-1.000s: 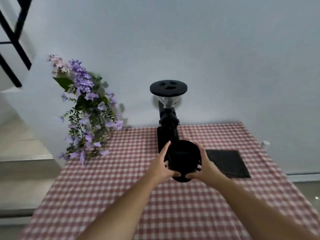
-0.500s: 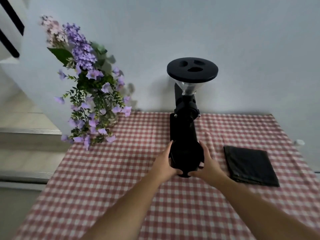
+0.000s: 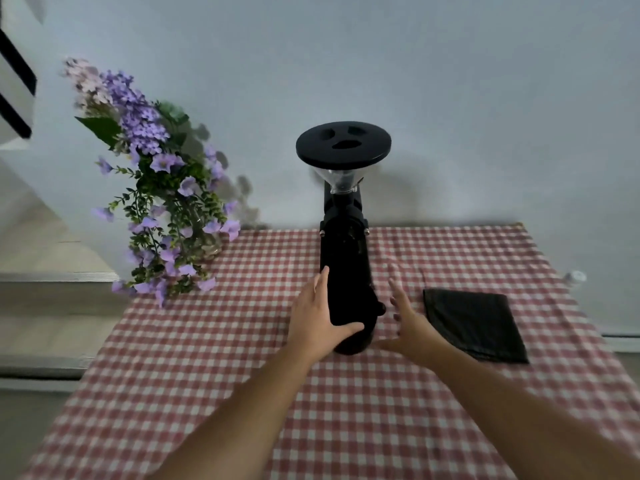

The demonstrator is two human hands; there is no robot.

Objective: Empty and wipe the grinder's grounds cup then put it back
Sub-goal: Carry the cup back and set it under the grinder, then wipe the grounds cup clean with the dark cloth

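The black coffee grinder [image 3: 343, 233] stands at the back middle of the table, with a round black lid on its clear hopper. The black grounds cup [image 3: 353, 317] sits at the foot of the grinder, under its spout. My left hand [image 3: 317, 315] wraps the cup's left side, thumb across its front. A little to the cup's right, my right hand [image 3: 407, 320] is spread open and apart from it, holding nothing. A folded black cloth [image 3: 476, 322] lies flat on the table to the right of the grinder.
A red and white checked tablecloth [image 3: 225, 358] covers the table. A glass vase of purple flowers [image 3: 162, 199] stands at the back left corner. A pale wall rises right behind the grinder. A small white object [image 3: 575, 277] sits past the table's right edge.
Both hands carried the cup down and back to the foot of the grinder. My right hand has come off the cup and opened; my left hand still grips it.
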